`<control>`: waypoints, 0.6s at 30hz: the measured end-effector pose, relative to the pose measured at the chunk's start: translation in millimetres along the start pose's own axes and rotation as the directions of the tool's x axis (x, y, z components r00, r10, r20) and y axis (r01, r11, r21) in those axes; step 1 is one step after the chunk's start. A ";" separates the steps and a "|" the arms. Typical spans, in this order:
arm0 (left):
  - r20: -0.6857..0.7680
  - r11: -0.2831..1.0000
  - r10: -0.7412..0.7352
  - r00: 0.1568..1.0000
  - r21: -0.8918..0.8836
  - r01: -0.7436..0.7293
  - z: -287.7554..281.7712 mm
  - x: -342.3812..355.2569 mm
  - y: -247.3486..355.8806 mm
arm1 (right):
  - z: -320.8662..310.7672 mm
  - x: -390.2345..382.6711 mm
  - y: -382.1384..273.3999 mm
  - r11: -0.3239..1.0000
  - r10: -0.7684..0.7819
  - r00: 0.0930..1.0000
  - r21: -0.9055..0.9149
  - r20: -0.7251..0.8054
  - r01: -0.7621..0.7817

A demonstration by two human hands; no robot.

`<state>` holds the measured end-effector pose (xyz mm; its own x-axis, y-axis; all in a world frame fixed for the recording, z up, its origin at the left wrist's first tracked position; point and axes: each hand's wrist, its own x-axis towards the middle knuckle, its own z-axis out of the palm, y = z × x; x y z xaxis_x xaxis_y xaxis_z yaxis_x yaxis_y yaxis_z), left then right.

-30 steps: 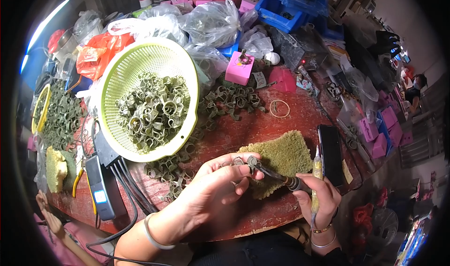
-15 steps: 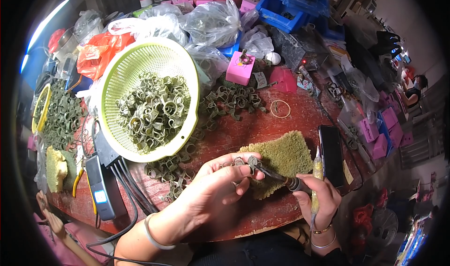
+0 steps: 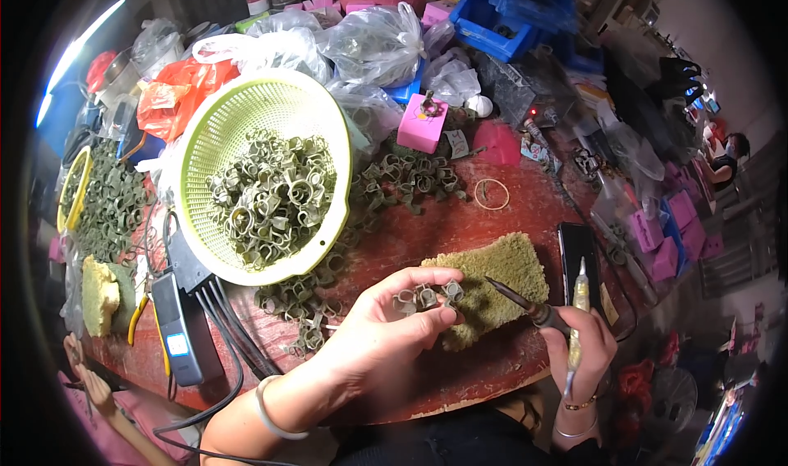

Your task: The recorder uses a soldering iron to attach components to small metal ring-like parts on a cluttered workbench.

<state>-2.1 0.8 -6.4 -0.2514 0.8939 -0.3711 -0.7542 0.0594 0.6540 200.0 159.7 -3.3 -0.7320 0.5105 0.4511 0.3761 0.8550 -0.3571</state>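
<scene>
A small cluster of grey-green ring-like pieces [image 3: 425,298] sits between the fingers and thumb of my left hand [image 3: 386,326], over a yellow-green sponge pad [image 3: 505,265]. My right hand [image 3: 587,355] grips a dark tool like a soldering iron [image 3: 539,311], its narrow tip pointing left toward the pieces but apart from them, along with a slim yellowish pointed tool [image 3: 579,298] held upright. A pale green plastic basket [image 3: 201,125] heaped with similar pieces [image 3: 279,199] stands behind my left hand, and more loose pieces [image 3: 419,179] lie around it on the red tabletop [image 3: 435,384].
A phone [image 3: 568,252] and pink blocks [image 3: 644,229] lie right. Cables, a grey device [image 3: 176,335] and pliers [image 3: 136,318] lie left; bags [image 3: 369,47], blue bins [image 3: 488,27] and a pink block [image 3: 419,125] behind. Co-workers' hands [image 3: 98,384] and another person [image 3: 722,166] appear at the edges.
My right hand has moved right, drawing the iron's tip away from the pieces. My left hand has shifted slightly right, still holding the cluster.
</scene>
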 end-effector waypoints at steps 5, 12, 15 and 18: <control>-0.033 0.998 0.036 0.999 0.045 -0.034 2.8 0.3 -0.9 | 8.4 3.8 -5.7 0.967 -0.121 0.992 0.225 -0.028 0.124; -0.020 0.997 0.032 0.999 0.075 -0.030 0.2 1.8 -1.9 | 13.5 2.4 -3.4 0.977 -0.126 0.992 0.176 0.000 0.124; -0.018 0.998 0.019 1.000 0.068 -0.018 -0.5 1.4 -1.7 | 14.5 3.4 -3.1 0.975 -0.138 0.990 0.176 -0.007 0.137; -0.017 0.997 0.031 0.999 0.074 -0.029 -1.2 1.8 -2.8 | 13.4 3.4 -4.0 0.978 -0.137 0.991 0.159 0.005 0.135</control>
<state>-1.2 1.7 -9.7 -0.2849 0.8874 -0.3623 -0.6992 0.0662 0.7118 188.3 156.8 -11.3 -0.7795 0.3880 0.4917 0.1788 0.8902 -0.4190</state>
